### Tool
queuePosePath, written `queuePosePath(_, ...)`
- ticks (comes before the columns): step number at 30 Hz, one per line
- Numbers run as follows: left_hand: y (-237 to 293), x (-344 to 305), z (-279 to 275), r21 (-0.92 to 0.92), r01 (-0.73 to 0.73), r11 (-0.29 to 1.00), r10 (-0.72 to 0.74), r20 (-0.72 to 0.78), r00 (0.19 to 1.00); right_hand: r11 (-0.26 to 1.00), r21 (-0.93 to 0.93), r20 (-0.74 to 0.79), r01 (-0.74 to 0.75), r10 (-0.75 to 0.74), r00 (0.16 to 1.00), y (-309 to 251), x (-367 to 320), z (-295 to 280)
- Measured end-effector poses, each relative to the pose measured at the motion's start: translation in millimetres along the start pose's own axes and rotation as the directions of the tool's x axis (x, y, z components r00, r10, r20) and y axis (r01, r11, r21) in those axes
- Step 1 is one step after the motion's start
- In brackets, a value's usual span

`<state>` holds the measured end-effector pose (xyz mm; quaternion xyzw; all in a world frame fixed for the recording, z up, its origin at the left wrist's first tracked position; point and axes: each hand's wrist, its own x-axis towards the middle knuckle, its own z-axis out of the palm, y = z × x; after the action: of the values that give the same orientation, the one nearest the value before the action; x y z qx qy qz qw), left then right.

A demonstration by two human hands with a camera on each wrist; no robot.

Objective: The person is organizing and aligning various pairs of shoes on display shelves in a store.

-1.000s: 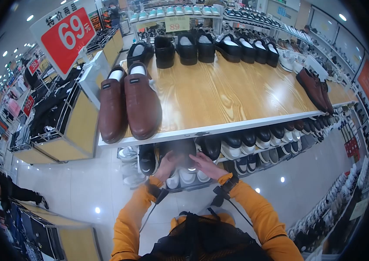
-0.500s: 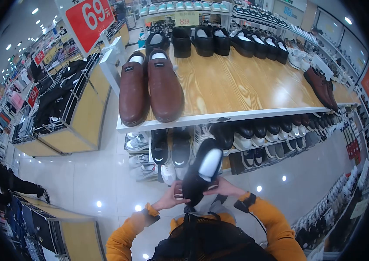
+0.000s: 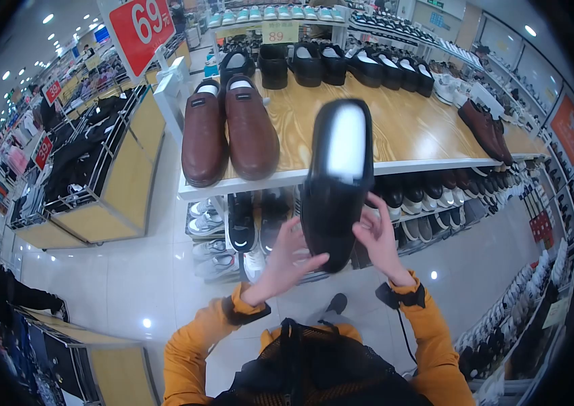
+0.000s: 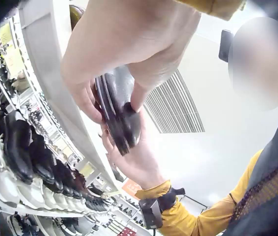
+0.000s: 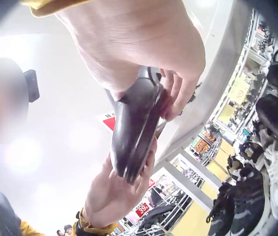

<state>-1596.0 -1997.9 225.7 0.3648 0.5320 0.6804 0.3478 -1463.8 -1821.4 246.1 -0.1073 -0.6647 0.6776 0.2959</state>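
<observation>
A black leather slip-on shoe (image 3: 338, 203) with a white lining or insert in its opening stands toe-down in front of me, before the wooden shelf. My left hand (image 3: 287, 260) grips it by the left side near the toe, the thumb across its front. On the other side my right hand (image 3: 378, 240) holds it with thumb and bent fingers. In the left wrist view the shoe's glossy toe (image 4: 126, 118) shows between the left thumb and fingers. The right wrist view shows the right thumb and fingers on either side of the shoe (image 5: 136, 128).
Two brown slip-on shoes (image 3: 250, 135) stand at the left end of the wooden shelf (image 3: 287, 122). Black shoes (image 3: 307, 64) line its back, and another brown pair (image 3: 486, 128) sits at the right. Lower racks hold several shoes. A red price sign (image 3: 139, 34) rises at the left.
Both hands were at the lower rack, then drew back low near my body with the black shoe. Now they have raised it forward, upright before the shelf.
</observation>
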Motion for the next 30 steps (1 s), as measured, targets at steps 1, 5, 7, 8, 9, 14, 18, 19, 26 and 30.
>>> queuePosePath(1,5.6,9.7,2.1,0.001,0.002,1.000,-0.002,0.006,1.000,1.000,-0.001,-0.020,0.031,-0.031,0.999,-5.0,9.3,3.2)
queuePosePath(5,18.8,42.3,10.5,-0.148,0.025,0.989,-0.046,-0.136,0.990,0.995,-0.094,-0.017,0.025,-0.027,0.999,-16.6,33.4,8.6)
queuePosePath(7,27.9,49.4,9.8,-0.184,0.056,0.981,-0.089,-0.173,0.981,0.995,-0.094,-0.012,0.010,-0.011,1.000,-17.3,34.5,5.7)
queuePosePath(8,32.6,48.6,11.1,-0.183,0.060,0.981,-0.092,-0.171,0.981,0.991,-0.131,-0.001,0.002,-0.002,1.000,-16.9,33.2,3.3)
queuePosePath(9,36.9,47.8,12.0,-0.230,0.071,0.971,-0.113,-0.179,0.977,0.986,-0.167,0.011,-0.006,0.008,1.000,-16.6,31.6,1.1)
queuePosePath(14,25.1,34.6,14.3,0.138,-0.139,0.981,0.168,-0.223,0.960,0.619,-0.714,0.102,0.327,-0.370,0.923,-29.1,8.9,11.4)
queuePosePath(18,37.1,34.2,12.3,0.735,-0.277,0.618,0.512,-0.109,0.852,0.385,-0.857,0.154,0.341,-0.441,0.884,-12.6,23.0,-2.1)
queuePosePath(19,43.1,37.1,12.0,0.802,-0.322,0.503,0.558,-0.017,0.830,0.387,-0.857,0.151,0.340,-0.442,0.884,-13.6,26.9,-2.5)
queuePosePath(26,35.4,88.2,8.5,0.792,-0.458,0.403,0.590,0.158,0.792,0.321,-0.881,0.219,0.348,-0.374,0.901,-6.0,76.3,-3.1)
queuePosePath(30,36.4,101.4,8.6,0.819,-0.418,0.393,0.568,0.141,0.811,0.335,-0.880,0.193,0.337,-0.396,0.898,-8.6,78.4,6.9)
